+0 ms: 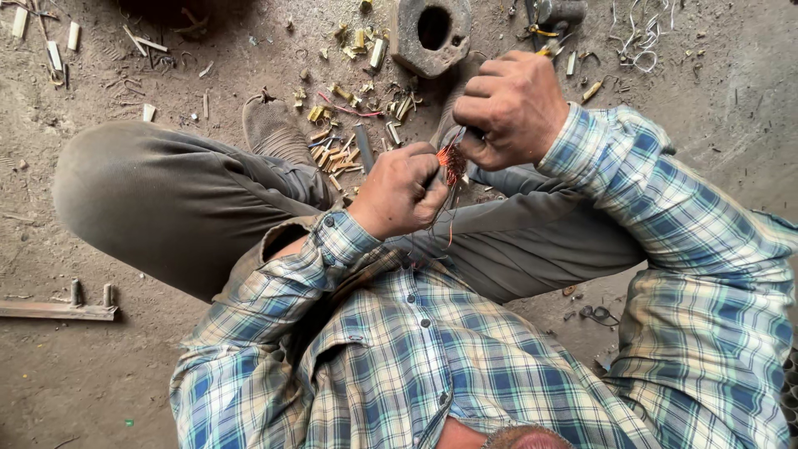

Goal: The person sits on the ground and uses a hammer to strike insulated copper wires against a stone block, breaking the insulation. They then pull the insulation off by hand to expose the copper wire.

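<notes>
A small bundle of copper wire (pixel 451 163) sits pinched between both hands above the person's crossed legs. The left hand (pixel 399 189) grips it closed; the right hand (pixel 511 108) is closed on a thin tool against it. Loose strands could snap or prick fingers. One bundle, two hands, one grey block with a hole (pixel 431 33) at the floor's far edge, and scraps too many to count.

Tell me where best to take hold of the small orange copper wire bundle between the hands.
Probably by the loose strands trailing below the orange copper wire bundle, coming from the lap side. The left hand and right hand already cover its sides and top, leaving only that lower end free.
</notes>
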